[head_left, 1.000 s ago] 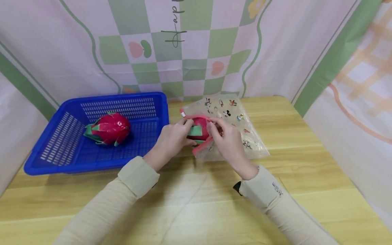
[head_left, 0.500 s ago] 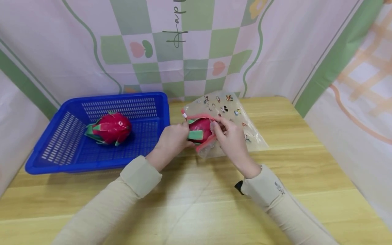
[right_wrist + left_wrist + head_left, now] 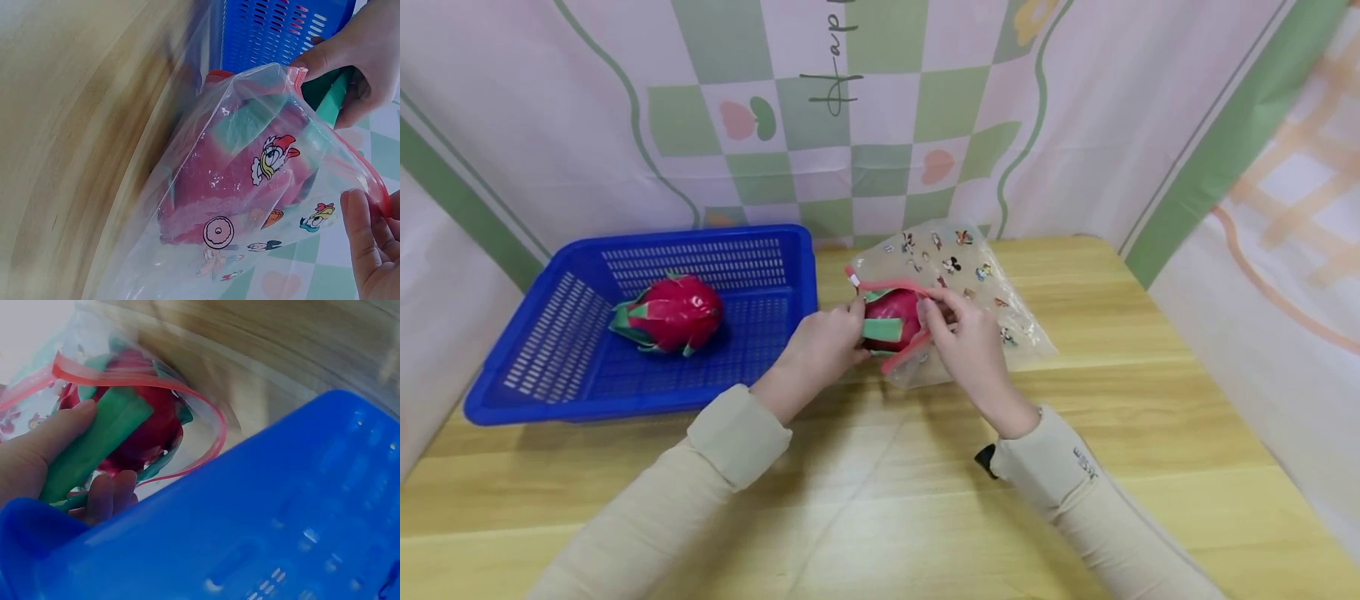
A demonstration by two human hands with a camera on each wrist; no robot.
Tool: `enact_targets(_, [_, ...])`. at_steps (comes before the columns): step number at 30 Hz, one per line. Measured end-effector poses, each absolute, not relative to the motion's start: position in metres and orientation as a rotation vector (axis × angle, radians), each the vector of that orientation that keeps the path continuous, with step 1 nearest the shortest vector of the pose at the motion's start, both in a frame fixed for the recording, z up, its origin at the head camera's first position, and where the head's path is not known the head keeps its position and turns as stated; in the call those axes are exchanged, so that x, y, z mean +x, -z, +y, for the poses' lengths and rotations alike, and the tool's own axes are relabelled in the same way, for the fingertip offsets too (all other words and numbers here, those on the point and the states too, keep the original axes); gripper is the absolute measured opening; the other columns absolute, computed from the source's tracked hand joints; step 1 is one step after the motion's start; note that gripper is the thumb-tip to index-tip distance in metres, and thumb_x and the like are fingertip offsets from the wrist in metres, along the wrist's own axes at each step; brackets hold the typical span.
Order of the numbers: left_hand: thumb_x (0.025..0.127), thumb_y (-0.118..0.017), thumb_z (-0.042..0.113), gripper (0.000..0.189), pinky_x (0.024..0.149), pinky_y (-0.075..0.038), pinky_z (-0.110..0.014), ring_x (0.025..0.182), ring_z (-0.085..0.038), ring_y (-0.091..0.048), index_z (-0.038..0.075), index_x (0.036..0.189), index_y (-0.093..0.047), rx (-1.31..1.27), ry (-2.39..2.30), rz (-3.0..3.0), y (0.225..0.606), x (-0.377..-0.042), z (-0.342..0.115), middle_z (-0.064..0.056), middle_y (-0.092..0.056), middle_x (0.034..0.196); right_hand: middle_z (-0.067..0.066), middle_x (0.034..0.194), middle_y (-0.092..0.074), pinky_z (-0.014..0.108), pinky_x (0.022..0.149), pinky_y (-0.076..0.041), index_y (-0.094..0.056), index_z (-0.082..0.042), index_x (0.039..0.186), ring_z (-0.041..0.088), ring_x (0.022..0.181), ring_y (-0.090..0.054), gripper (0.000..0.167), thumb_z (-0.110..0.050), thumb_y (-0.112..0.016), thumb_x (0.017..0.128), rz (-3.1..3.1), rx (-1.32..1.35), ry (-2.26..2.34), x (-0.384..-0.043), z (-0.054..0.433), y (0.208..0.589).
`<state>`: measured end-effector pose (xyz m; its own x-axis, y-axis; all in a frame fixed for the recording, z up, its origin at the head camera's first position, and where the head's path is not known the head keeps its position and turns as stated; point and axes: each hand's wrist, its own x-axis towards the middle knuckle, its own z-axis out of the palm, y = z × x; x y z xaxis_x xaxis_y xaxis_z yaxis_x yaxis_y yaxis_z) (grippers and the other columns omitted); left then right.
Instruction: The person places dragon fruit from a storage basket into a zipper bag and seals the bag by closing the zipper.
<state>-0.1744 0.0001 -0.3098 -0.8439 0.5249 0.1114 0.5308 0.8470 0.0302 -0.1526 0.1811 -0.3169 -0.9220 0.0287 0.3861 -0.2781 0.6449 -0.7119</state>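
Observation:
A red dragon fruit with green leaf tips lies mostly inside a clear zip bag printed with cartoon figures. My left hand grips the fruit by its green leaves, at the bag's mouth. Thumb and fingers of my right hand pinch the bag's red zip edge, holding the mouth apart around the fruit. Through the film in the right wrist view, the fruit's body shows well inside the bag.
A blue plastic basket stands at the left, close beside my left hand. Inside it lies another dragon fruit. A patterned curtain hangs behind the wooden table.
The bag's mouth has come a little farther over the dragon fruit and shifted slightly. Both hands keep their holds, and the basket's fruit stays put.

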Motion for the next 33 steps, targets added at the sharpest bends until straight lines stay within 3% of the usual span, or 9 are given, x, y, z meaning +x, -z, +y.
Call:
enact_targets(6, [0.082,-0.075,0.033,0.068,0.063,-0.059,-0.032,0.079,-0.022,-0.070,-0.009,0.129,-0.050,-0.913,-0.132,-2.702,0.317,-0.169,-0.002,-0.016,-0.069,0.104,0.020,0.088,-0.070,0.011,0.056,-0.047,-0.065,0.004,0.113,0.025,0.073,-0.065,0.025,-0.010,-0.055,0.095,-2.500,0.207,-1.168,-0.152,0.182,0.318])
enact_targets(13, [0.085,-0.071,0.031,0.045,0.060,-0.058,-0.034,0.076,-0.024,-0.069,0.001,0.114,-0.053,-0.941,0.003,-2.611,0.325,-0.169,-0.005,-0.015,-0.066,0.093,0.019,0.087,-0.070,0.011,0.056,-0.047,-0.066,0.003,0.113,0.024,0.072,-0.065,0.025,-0.009,-0.056,0.094,-2.480,0.212,-1.172,-0.151,0.183,0.318])
enact_targets(18, [0.086,-0.069,0.031,0.039,0.058,-0.058,-0.034,0.075,-0.023,-0.069,0.005,0.109,-0.052,-0.961,0.123,-2.551,0.328,-0.169,-0.006,-0.012,-0.064,0.089,0.020,0.086,-0.071,0.010,0.057,-0.047,-0.066,0.004,0.113,0.025,0.073,-0.066,0.025,-0.010,-0.055,0.094,-2.474,0.207,-1.173,-0.150,0.184,0.318])
enact_targets(22, [0.085,-0.071,0.027,0.039,0.059,-0.058,-0.034,0.075,-0.023,-0.068,0.004,0.108,-0.052,-0.938,0.193,-2.546,0.329,-0.168,-0.006,-0.011,-0.064,0.086,0.019,0.085,-0.071,0.010,0.057,-0.047,-0.066,0.003,0.114,0.025,0.072,-0.066,0.026,-0.011,-0.055,0.095,-2.481,0.194,-1.172,-0.148,0.184,0.318])
enact_targets(33, [0.094,-0.057,0.025,0.031,0.065,-0.057,-0.036,0.079,-0.025,-0.066,-0.001,0.110,-0.052,-0.784,0.522,-2.635,0.323,-0.167,-0.005,-0.014,-0.063,0.091,0.018,0.082,-0.069,0.013,0.053,-0.047,-0.064,0.002,0.117,0.022,0.069,-0.062,0.027,-0.008,-0.055,0.094,-2.463,0.201,-1.215,-0.148,0.182,0.317])
